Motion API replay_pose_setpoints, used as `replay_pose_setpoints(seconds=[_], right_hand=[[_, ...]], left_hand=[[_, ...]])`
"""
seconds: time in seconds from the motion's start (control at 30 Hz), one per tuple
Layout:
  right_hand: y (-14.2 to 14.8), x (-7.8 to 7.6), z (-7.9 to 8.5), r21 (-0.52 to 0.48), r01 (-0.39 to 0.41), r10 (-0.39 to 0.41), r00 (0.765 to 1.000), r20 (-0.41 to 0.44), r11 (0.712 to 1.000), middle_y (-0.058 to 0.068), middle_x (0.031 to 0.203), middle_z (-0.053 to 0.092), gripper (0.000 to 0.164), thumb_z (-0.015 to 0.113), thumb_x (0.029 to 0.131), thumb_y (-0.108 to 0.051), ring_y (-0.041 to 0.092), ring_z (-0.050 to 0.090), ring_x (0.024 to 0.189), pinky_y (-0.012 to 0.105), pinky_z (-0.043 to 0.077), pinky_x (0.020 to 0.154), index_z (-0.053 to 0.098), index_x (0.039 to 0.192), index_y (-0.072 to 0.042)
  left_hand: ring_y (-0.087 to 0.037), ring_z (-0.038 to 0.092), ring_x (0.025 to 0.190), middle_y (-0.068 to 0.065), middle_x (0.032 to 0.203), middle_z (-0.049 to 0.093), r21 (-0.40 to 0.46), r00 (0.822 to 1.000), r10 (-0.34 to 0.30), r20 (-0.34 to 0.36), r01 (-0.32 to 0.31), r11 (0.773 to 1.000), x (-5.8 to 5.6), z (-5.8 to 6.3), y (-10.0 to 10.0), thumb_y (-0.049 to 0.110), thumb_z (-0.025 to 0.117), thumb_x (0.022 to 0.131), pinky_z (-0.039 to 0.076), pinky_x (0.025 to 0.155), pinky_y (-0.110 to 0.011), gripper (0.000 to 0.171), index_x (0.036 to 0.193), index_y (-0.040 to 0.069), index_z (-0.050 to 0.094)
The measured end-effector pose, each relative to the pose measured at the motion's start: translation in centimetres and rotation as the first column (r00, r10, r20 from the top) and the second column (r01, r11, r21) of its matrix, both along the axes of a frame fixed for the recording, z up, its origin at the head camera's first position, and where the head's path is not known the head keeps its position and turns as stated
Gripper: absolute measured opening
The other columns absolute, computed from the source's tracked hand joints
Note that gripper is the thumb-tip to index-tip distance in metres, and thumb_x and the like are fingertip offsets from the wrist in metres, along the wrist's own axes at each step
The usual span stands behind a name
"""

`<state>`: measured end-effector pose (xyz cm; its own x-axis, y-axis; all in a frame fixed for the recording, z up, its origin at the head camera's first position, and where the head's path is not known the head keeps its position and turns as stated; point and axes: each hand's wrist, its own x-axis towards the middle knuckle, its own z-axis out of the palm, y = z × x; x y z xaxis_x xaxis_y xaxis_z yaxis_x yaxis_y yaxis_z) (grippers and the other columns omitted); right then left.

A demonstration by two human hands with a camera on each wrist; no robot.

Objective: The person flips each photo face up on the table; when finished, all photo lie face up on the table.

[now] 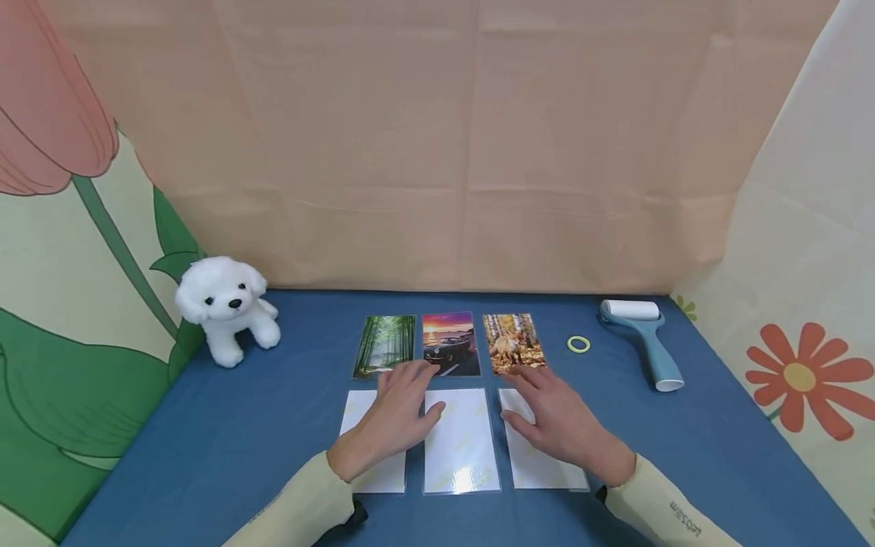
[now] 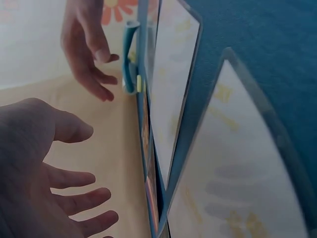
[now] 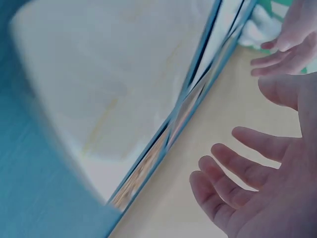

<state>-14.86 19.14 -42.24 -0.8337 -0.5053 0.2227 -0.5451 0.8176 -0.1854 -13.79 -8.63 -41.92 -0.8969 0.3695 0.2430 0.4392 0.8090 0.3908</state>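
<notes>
Lengthwise, the white cards [image 1: 459, 437] point forward below the left hand [image 1: 395, 414] and right hand [image 1: 562, 419], fingers [image 2: 81, 201] loosely spread, holding nothing.

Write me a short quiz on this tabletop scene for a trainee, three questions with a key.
1. Multiple choice: what does the middle picture in the back row show?
A) a green forest
B) a car under a sunset sky
C) golden autumn leaves

2. True or false: the left hand is gripping the roller.

3. Count: how many white cards lie in the row nearer the person?

Key:
1. B
2. False; that hand holds nothing.
3. Three
</notes>
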Motion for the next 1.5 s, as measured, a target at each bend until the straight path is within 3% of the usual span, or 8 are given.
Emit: replay_pose_setpoints(seconds=[0.2, 0.47, 0.67, 1.0, 1.23, 1.5], right_hand=[[-1.3, 1.4, 0.3, 0.046, -0.022, 0.021, 0.999, 0.031, 0.999, 0.009, 0.137, 0.059, 0.057, 0.075, 0.090, -0.043, 0.031, 0.056, 0.123, 0.054, 0.048, 0.098, 0.063, 0.135, -0.012], [-3.0, 2.8, 0.1, 0.043, -0.139, 0.137, 0.990, 0.045, 0.989, 0.010, 0.136, 0.058, 0.056, 0.072, 0.092, -0.043, 0.028, 0.055, 0.119, 0.049, 0.048, 0.097, 0.062, 0.136, -0.010], [-4.5, 3.3, -0.1, 0.066, -0.221, 0.219, 0.975, 0.035, 0.973, 0.008, 0.132, 0.060, 0.055, 0.070, 0.093, -0.044, 0.026, 0.055, 0.116, 0.047, 0.047, 0.100, 0.062, 0.136, -0.010], [-7.4, 4.1, -0.2, 0.078, -0.290, 0.288, 0.957, 0.034, 0.954, 0.005, 0.132, 0.058, 0.054, 0.069, 0.094, -0.044, 0.021, 0.053, 0.115, 0.042, 0.046, 0.100, 0.063, 0.135, -0.009], [-9.7, 4.6, -0.2, 0.092, -0.347, 0.346, 0.938, 0.027, 0.934, 0.004, 0.130, 0.059, 0.056, 0.068, 0.095, -0.048, 0.019, 0.052, 0.113, 0.038, 0.048, 0.096, 0.064, 0.133, -0.008], [-11.5, 4.8, -0.4, 0.151, -0.367, 0.367, 0.930, 0.029, 0.918, 0.005, 0.127, 0.059, 0.060, 0.065, 0.094, -0.056, 0.019, 0.052, 0.110, 0.037, 0.049, 0.093, 0.065, 0.131, -0.008]], left_hand=[[-0.037, 0.044, 0.129, -0.013, 0.136, 0.054, -0.002, 0.999, 0.029, -0.023, -0.029, 1.000, 1.6, 0.0, -1.4, 0.030, 0.071, 0.094, 0.031, 0.099, -0.062, 0.054, 0.139, 0.004, 0.058], [-0.037, 0.046, 0.127, -0.013, 0.135, 0.055, -0.017, 0.994, 0.106, -0.018, -0.106, 0.994, 3.7, -0.4, -4.0, 0.027, 0.075, 0.091, 0.031, 0.095, -0.060, 0.055, 0.138, 0.003, 0.058], [-0.036, 0.046, 0.125, -0.014, 0.134, 0.055, -0.015, 0.986, 0.161, 0.034, -0.160, 0.987, 5.5, -0.7, -5.4, 0.026, 0.076, 0.090, 0.031, 0.095, -0.059, 0.055, 0.137, 0.002, 0.059], [-0.038, 0.046, 0.126, -0.013, 0.134, 0.055, -0.018, 0.968, 0.232, 0.098, -0.232, 0.973, 7.8, -1.2, -7.4, 0.026, 0.076, 0.090, 0.032, 0.095, -0.061, 0.055, 0.138, 0.005, 0.059], [-0.038, 0.046, 0.122, -0.013, 0.132, 0.054, -0.043, 0.941, 0.287, 0.178, -0.284, 0.958, 8.7, -1.4, -8.5, 0.029, 0.074, 0.092, 0.035, 0.089, -0.058, 0.055, 0.139, 0.006, 0.057], [-0.040, 0.045, 0.113, -0.021, 0.125, 0.053, -0.113, 0.877, 0.379, 0.295, -0.362, 0.925, 8.3, -1.2, -9.2, 0.034, 0.072, 0.094, 0.036, 0.093, -0.061, 0.064, 0.138, -0.007, 0.053]])
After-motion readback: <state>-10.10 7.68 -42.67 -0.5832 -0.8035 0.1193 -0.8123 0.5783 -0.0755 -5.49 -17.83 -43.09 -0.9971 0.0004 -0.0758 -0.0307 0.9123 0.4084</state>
